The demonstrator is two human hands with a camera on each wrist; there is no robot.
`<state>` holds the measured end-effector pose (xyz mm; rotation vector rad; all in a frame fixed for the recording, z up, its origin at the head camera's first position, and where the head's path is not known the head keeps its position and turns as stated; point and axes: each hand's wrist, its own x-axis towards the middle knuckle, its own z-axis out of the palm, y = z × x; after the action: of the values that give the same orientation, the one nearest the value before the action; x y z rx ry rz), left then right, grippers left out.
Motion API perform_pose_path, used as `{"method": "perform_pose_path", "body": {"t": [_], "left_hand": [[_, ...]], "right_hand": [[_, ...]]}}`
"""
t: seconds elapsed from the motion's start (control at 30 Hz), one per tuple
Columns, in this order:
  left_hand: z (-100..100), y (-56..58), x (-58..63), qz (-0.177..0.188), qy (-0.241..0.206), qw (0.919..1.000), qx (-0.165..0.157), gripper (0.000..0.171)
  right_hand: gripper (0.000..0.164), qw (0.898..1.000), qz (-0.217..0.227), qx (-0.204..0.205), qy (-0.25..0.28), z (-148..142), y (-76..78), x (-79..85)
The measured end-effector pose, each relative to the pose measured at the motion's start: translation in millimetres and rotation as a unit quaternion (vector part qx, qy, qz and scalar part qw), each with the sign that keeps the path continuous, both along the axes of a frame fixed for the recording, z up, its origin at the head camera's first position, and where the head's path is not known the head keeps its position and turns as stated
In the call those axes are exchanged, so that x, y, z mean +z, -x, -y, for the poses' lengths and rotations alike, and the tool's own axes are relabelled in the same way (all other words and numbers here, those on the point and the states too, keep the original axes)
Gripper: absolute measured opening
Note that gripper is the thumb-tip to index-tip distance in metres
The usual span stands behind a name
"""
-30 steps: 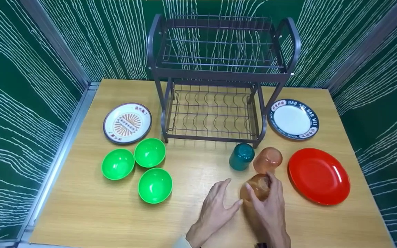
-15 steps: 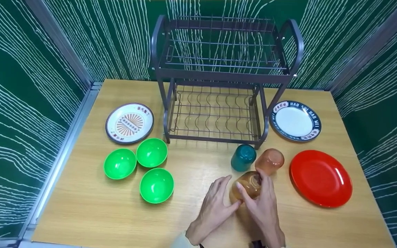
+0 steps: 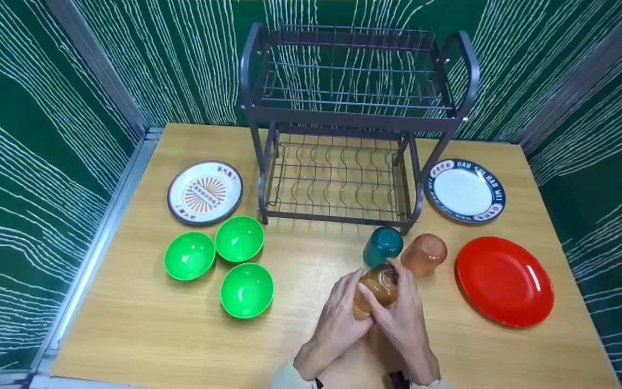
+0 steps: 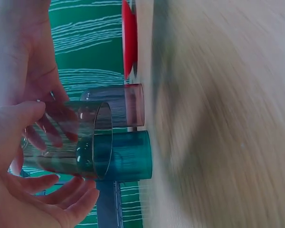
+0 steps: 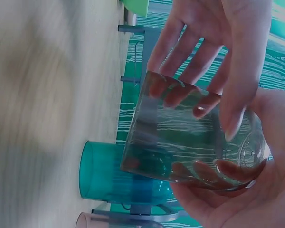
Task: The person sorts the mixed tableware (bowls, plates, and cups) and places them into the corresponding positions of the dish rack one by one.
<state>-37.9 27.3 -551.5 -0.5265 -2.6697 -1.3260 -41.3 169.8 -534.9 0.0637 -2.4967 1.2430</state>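
A clear amber-brown cup (image 3: 378, 283) is held between both hands above the table, tilted, mouth toward the tabletop. My left hand (image 3: 338, 316) curls around its left side, with thumb and fingers on opposite sides in the right wrist view. My right hand (image 3: 400, 319) grips the cup from the right near its base; its fingers show through the clear wall in the left wrist view. Just beyond stand two upturned cups, a teal cup (image 3: 384, 246) and a pinkish-orange cup (image 3: 424, 254). The teal cup (image 5: 102, 171) overlaps the held one in the wrist views.
A dark two-tier dish rack (image 3: 338, 219) stands at the back. Three green bowls (image 3: 247, 290) and a patterned white plate (image 3: 205, 192) lie left. To the right are a blue-rimmed plate (image 3: 465, 190) and a red plate (image 3: 505, 281). Green panels (image 3: 30, 162) enclose the table.
The amber cup has moved left in my right hand, toward my left hand. My left fingers, earlier spread beside it, now close around it. The other dishes stay in place.
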Motion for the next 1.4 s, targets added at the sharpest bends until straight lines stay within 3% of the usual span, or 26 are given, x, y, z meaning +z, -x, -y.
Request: {"method": "perform_pose_path", "body": {"t": [0.23, 0.43, 0.73, 0.97, 1.1, 1.4], "left_hand": [[0, 4.1, -0.6, -0.016, -0.005, 0.9998, 0.005, 0.091], [4, 8.7, -1.4, -0.035, -0.005, 0.9994, 0.002, 0.090], [10, 13.3, 4.4, -0.015, -0.006, 0.9999, 0.005, 0.087], [12, 18.2, 3.9, -0.058, 0.006, 0.9981, 0.020, 0.082], [14, 23.8, 4.7, -0.073, 0.011, 0.9969, 0.029, 0.082], [26, 47.6, 16.7, -0.060, -0.018, 0.9946, 0.082, 0.083]], "right_hand": [[0.079, 0.999, -0.038, 0.017, -0.013, 6, 2.9, -1.7], [0.078, 0.999, -0.020, 0.029, -0.010, 11, 4.3, 1.0], [0.076, 0.997, -0.035, 0.066, -0.028, 15, 13.1, 4.6], [0.078, 0.995, -0.035, 0.085, -0.035, 12, 15.9, 5.8], [0.079, 0.995, -0.033, 0.088, -0.037, 9, 15.7, 7.7], [0.078, 0.997, 0.002, 0.079, -0.016, 0, 11.7, 10.8]]}}
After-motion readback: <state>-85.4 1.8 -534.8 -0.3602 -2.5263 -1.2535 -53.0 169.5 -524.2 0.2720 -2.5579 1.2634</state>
